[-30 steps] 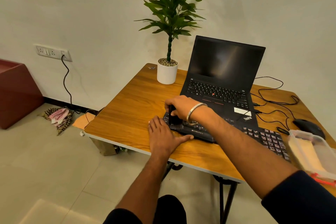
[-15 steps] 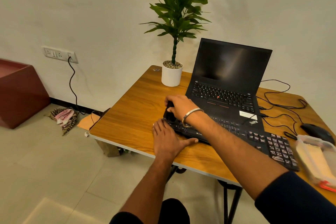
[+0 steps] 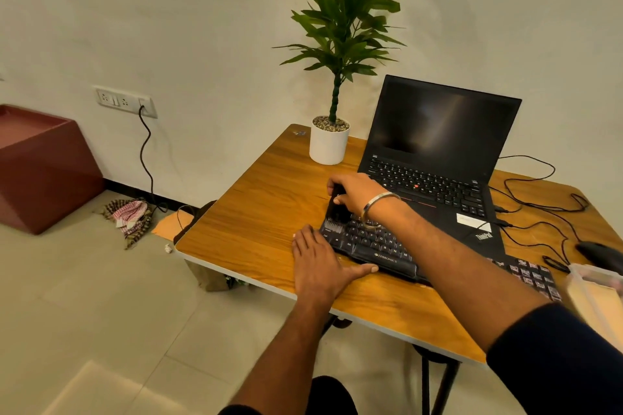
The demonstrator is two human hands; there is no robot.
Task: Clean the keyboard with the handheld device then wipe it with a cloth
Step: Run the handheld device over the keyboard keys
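A black keyboard [image 3: 381, 248] lies on the wooden table [image 3: 269, 212] in front of an open black laptop [image 3: 435, 158]. My right hand [image 3: 357, 192] is closed around a small black handheld device [image 3: 337, 209], whose lower end rests on the keyboard's left keys. My left hand [image 3: 318, 263] lies flat on the table, fingers apart, its thumb against the keyboard's front left edge. My right forearm covers the keyboard's middle. No cloth shows on the table; a checked cloth [image 3: 129, 216] lies on the floor.
A potted plant [image 3: 330, 141] stands at the table's back left. Black cables [image 3: 539, 209] and a mouse [image 3: 600, 253] lie on the right, with a clear plastic box [image 3: 596, 293] at the right edge. A red cabinet [image 3: 40, 165] stands by the wall.
My right hand has drawn the device a little away from me over the keyboard's left end. The left hand stays put. The camera view has shifted left.
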